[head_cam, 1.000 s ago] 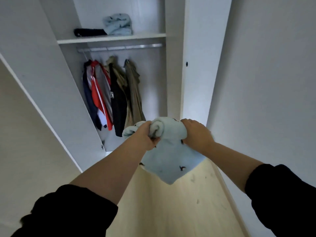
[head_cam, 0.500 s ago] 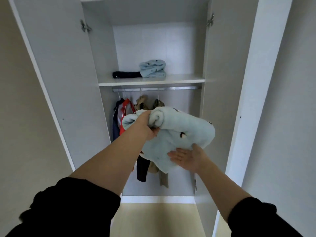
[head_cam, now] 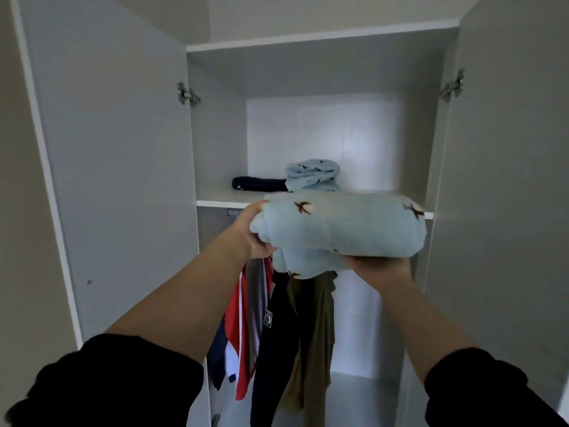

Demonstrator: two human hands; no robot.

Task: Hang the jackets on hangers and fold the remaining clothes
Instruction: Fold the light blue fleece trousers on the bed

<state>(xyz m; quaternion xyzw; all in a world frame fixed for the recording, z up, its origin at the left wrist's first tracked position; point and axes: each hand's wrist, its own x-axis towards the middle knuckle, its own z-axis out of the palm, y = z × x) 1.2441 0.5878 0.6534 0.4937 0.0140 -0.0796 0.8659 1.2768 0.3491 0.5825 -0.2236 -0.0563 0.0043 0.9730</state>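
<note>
The rolled light-blue garment (head_cam: 341, 229) has risen from in front of the hanging clothes to the front edge of the wardrobe shelf (head_cam: 221, 202), and now lies level across that edge; the left hand (head_cam: 255, 238) grips its left end, fingers curled into the cloth; the right hand (head_cam: 378, 266) bears it from beneath near its right end, its fingers hidden by the fabric, so I cannot tell whether they lie flat or curl; on the shelf behind, near its middle, sits a second light-blue bundle (head_cam: 312, 177), touching a dark folded piece (head_cam: 258, 184) to its left; below the shelf hang the jackets (head_cam: 277, 334), red, grey, black and olive, close together; both wardrobe doors (head_cam: 117, 180) stand open.
</note>
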